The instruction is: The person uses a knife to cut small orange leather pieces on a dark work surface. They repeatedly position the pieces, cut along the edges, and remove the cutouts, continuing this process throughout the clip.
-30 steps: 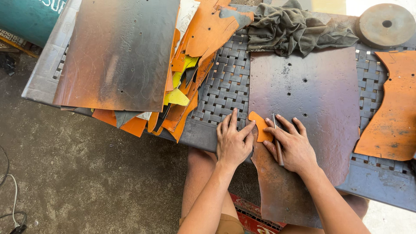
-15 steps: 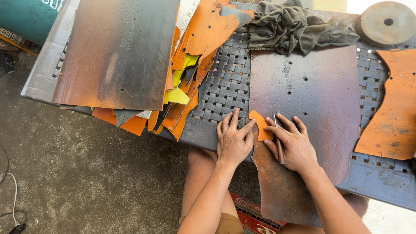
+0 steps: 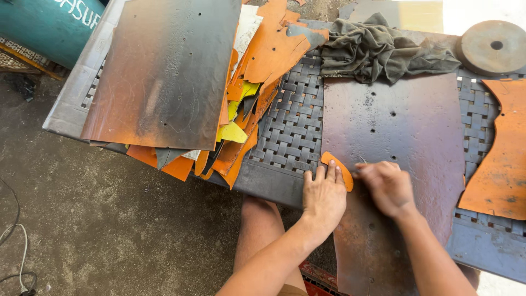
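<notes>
the small orange leather piece (image 3: 337, 169) lies near the front edge of the woven metal table (image 3: 290, 129), overlapping the left edge of a large dark brown leather sheet (image 3: 402, 148). the left hand (image 3: 324, 196) lies flat on it, fingers stretched out, pinning its near end down without closing around it. just beside it the right hand (image 3: 388, 186) is curled into a loose fist at the piece's right edge; a thin pale tip shows by the knuckles, but i cannot tell what, if anything, it grasps. below the hands the person's bare knee shows over a concrete floor (image 3: 98, 230).

as a judgement: the left fingertips sit very close to where the right hand works, so if an edged tool is in that fist, a slip could catch them. the dark sheet hangs over the table's front edge and could drag the small piece out of line if it slides.

further back, to the left, a heap of orange and yellow offcuts (image 3: 246, 109) lies under another big dark sheet (image 3: 164, 71), jutting past the table edge where it could tip off. a crumpled grey-green cloth (image 3: 383, 52) and 1 round metal disc (image 3: 491, 46) sit at the far side, with a large orange hide piece (image 3: 501, 153) to the right. the only container is a teal drum (image 3: 49, 24) at far left; its contents are out of view.
</notes>
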